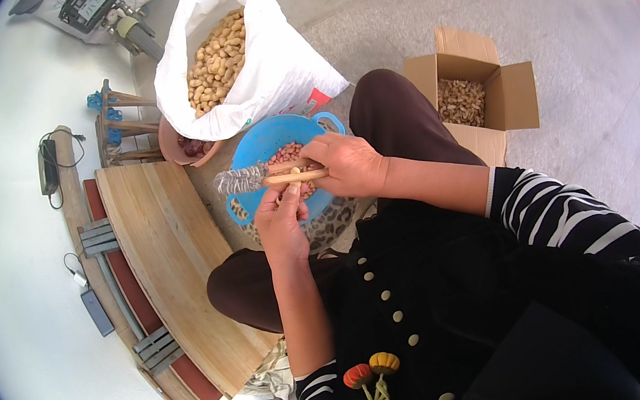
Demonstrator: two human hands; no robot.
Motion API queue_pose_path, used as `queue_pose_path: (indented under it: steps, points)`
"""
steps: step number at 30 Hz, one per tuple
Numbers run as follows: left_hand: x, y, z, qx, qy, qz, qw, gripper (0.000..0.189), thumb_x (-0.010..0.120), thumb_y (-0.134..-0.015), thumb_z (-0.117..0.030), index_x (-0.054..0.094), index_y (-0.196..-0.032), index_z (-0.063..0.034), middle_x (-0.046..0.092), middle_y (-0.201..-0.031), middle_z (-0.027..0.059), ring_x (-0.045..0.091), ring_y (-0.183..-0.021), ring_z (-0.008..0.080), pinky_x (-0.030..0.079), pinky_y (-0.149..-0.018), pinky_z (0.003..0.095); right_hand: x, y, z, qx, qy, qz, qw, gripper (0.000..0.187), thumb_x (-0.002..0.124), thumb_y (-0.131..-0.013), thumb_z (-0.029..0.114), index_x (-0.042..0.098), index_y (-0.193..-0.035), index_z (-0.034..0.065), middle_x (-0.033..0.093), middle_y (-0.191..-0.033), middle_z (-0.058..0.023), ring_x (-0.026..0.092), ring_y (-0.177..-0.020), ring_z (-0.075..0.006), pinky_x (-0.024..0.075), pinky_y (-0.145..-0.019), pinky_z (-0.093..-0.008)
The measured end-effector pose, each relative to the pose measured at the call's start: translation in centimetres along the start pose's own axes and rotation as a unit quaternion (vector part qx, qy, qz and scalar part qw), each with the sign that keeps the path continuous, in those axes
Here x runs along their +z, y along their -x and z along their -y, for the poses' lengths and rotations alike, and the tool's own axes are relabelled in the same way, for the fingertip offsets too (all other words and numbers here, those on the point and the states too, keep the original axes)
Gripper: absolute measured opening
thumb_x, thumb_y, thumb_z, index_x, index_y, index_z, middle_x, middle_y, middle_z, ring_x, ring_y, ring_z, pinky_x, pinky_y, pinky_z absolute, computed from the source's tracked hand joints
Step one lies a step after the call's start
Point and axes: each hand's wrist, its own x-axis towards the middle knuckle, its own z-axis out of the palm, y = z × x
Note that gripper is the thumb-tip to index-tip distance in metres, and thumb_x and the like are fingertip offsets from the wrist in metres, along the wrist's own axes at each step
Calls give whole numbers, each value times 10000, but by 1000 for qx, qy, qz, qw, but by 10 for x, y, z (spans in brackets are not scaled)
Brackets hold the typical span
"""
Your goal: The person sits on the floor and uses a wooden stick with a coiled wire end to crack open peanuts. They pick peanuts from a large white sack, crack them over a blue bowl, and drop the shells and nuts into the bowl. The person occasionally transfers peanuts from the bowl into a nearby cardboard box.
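My right hand (350, 164) grips a wooden nutcracker-like tool (311, 174), two sticks bound at the far end with grey wrapping (240, 180). Between the sticks sits a peanut (294, 170), pinched from below by the thumb and fingers of my left hand (285, 218). Both hands are above a blue plastic colander (251, 140) with two handles. Shelled pink peanut kernels (286, 153) lie in it, partly hidden by my hands and the tool. Under the colander shows a leopard-print surface (333, 223).
A white sack (298, 59) of unshelled peanuts (219, 59) stands beyond the colander. At right, a cardboard box (514, 97) holds empty shells (461, 102). A pink basin (172, 141) sits behind the sack's near edge. Left are a wooden board (172, 255) and a small wooden stool (119, 122).
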Motion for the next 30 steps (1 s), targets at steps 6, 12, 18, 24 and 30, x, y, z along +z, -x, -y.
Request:
queue_pose_path:
  steps: [6, 12, 18, 24, 30]
  points:
    - [0, 3, 6, 14, 2, 7, 1000, 212, 629, -935, -101, 658, -1106, 22, 663, -887, 58, 484, -629, 73, 385, -567, 221, 3, 1, 1, -10, 3, 2, 1000, 196, 691, -847, 254, 591, -863, 86, 643, -731, -113, 656, -690, -333, 522, -587, -446]
    - [6, 10, 6, 4, -29, -6, 1000, 211, 625, -951, -144, 648, -1086, 16, 639, -859, 40, 484, -626, 68, 378, -565, 212, 2, 2, 0, 4, 5, 2, 1000, 193, 688, -843, 250, 584, -836, 88, 642, -720, -111, 656, -680, -340, 521, -573, -449]
    - [3, 10, 7, 42, -93, 4, 995, 194, 609, -978, -196, 661, -1050, -23, 641, -872, 28, 499, -647, 58, 407, -569, 204, 2, -1, 1, -31, 0, 2, 1000, 177, 688, -830, 220, 578, -864, 86, 649, -777, -105, 657, -731, -326, 517, -603, -442]
    - [1, 12, 8, 67, -132, 16, 989, 203, 605, -983, -204, 659, -1055, -22, 639, -856, 23, 521, -655, 54, 420, -572, 198, 2, -1, 3, -57, 19, 17, 998, 161, 678, -831, 199, 579, -867, 78, 630, -737, -116, 646, -697, -332, 504, -586, -440]
    - [-2, 12, 10, 79, -130, 26, 988, 202, 598, -985, -197, 658, -1051, -16, 629, -848, 16, 504, -641, 50, 405, -559, 199, 1, 1, 5, -17, 19, 55, 998, 177, 677, -836, 212, 578, -861, 67, 639, -722, -128, 649, -673, -337, 511, -584, -444]
